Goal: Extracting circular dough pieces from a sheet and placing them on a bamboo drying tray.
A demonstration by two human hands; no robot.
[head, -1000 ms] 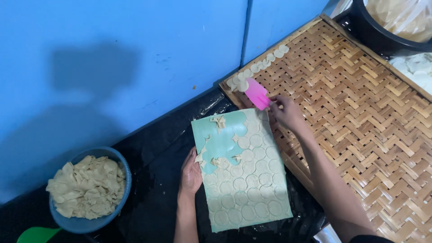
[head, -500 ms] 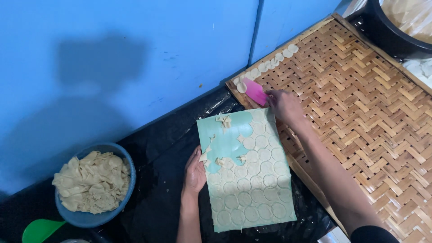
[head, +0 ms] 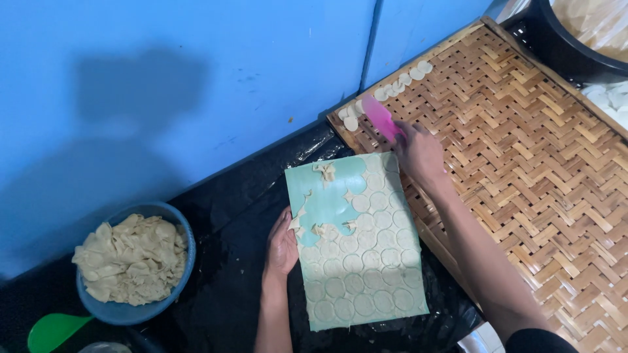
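Two hands at work: the right hand (head: 418, 151), blurred, grips a pink scraper (head: 381, 117) at the woven tray's (head: 536, 170) corner, fingers hard to make out. Left hand (head: 282, 247) lies flat, steadying the teal board (head: 330, 202) as before; scraper has shifted little.

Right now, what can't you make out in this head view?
- Right hand: blurred; its grip on the pink scraper is unclear.
- Left hand: fingertips hidden under the green board.
- Black tub: cut off by the top edge.
- Green utensil: cut off by the bottom edge.
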